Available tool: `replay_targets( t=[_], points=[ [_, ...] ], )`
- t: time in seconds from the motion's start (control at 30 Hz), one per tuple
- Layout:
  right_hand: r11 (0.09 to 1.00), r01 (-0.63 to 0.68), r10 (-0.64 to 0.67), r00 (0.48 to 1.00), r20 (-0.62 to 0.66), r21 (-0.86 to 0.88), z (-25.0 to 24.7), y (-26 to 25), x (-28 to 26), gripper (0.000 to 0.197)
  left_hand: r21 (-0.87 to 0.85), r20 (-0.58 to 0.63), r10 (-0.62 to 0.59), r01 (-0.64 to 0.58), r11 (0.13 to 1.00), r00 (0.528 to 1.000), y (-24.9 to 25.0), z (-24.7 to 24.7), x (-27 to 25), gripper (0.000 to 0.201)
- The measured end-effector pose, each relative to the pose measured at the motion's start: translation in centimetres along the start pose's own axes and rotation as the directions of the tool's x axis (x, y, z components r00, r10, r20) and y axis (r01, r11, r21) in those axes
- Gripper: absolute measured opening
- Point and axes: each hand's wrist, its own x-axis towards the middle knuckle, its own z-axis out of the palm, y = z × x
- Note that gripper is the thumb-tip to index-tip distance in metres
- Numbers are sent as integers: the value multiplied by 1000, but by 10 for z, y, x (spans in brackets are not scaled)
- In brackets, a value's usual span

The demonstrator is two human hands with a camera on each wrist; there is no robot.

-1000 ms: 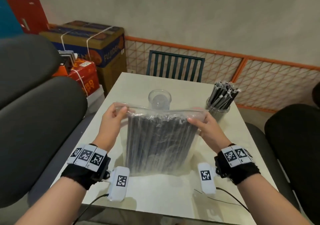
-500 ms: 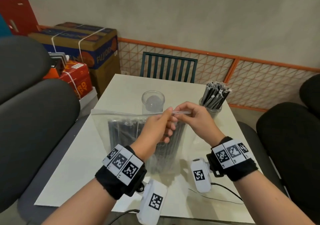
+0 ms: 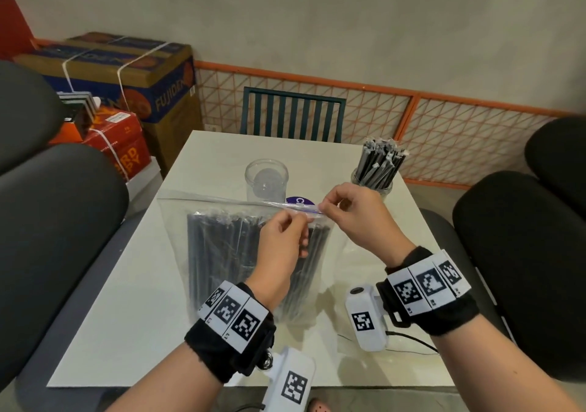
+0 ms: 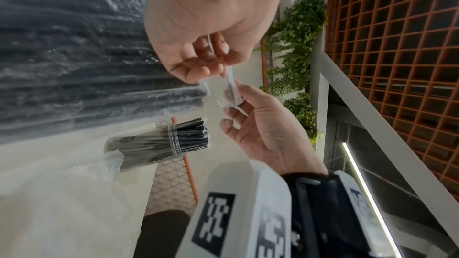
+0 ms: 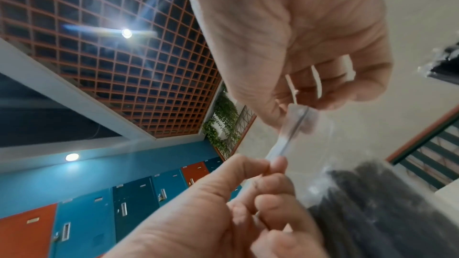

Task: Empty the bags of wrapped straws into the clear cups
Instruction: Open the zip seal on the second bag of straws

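- While the clear zip-seal plastic bag of black wrapped straws (image 3: 253, 253) stands upright on the white counter (image 3: 133, 300), both hands work its top edge: the left hand (image 3: 282, 237) pinches the seal strip between thumb and fingertip, and the right hand (image 3: 355, 212) pinches the same strip just beside it, toward the bag's right corner.
- Between the two grips the strip looks slightly parted, but I cannot tell how much of the seal is undone; to the left of the grips it runs flat and looks closed.
- Beyond the grips stands an empty clear plastic cup (image 3: 267, 178), close behind the bag's top edge.
- Beyond the right grip, a second clear cup (image 3: 372, 186) is already packed with upright black wrapped straws (image 3: 382, 161), so one share of the job appears done.
- By my reading, what is left is to finish opening this bag, then tip its straws into the empty cup.
- No other full bag is visible.
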Motion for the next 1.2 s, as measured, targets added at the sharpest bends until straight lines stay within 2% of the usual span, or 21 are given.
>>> replay_targets(
  t=[0.17, 0.3, 0.47, 0.53, 0.63, 0.7, 0.77, 0.93, 1.0, 1.1, 1.2],
  points=[
    [995, -93, 88, 992, -88, -46, 9, -4, 2, 15, -23, -7, -6, 5, 1000, 1000, -2, 2, 0, 22],
    [986, -126, 115, 988, -100, -113, 18, -9, 4, 15, -46, -17, -6, 5, 999, 1000, 0, -1, 3, 22],
    [969, -173, 144, 975, -167, -177, 16, -5, 14, 15, 86, 72, 44, -51, 995, 996, -3, 1, -11, 24],
    [973, -154, 145, 987, -67, -172, 10, -3, 15, 14, 84, 83, 20, -27, 996, 996, -3, -2, -11, 24],
    [996, -69, 75, 988, 137, -50, 4, -7, 11, 8, 99, 118, -10, -2, 995, 993, 2, -7, -5, 22],
    [1000, -29, 26, 981, 190, 10, 6, -11, 8, 8, 138, 152, -19, -2, 990, 988, 4, -7, -4, 21],
    [1000, -13, 8, 985, 174, 29, 9, -12, 6, 9, 135, 133, -34, 16, 991, 991, 6, -9, -3, 23],
    [999, 9, -15, 992, 122, 53, 14, -12, 0, 12, 48, -25, -18, 19, 999, 1000, 12, -16, 6, 27],
    [999, -21, 19, 997, 74, 35, 16, -11, 1, 12, 45, -23, -4, 5, 999, 1000, 11, -15, 4, 27],
    [988, -155, 155, 987, -39, 3, 18, -3, 9, 13, 50, -11, 10, -9, 999, 1000, 6, -12, -4, 30],
    [976, -175, 171, 985, -38, -132, 23, -5, 10, 14, 103, 19, 15, -17, 995, 1000, 0, -13, -7, 29]
  ],
)
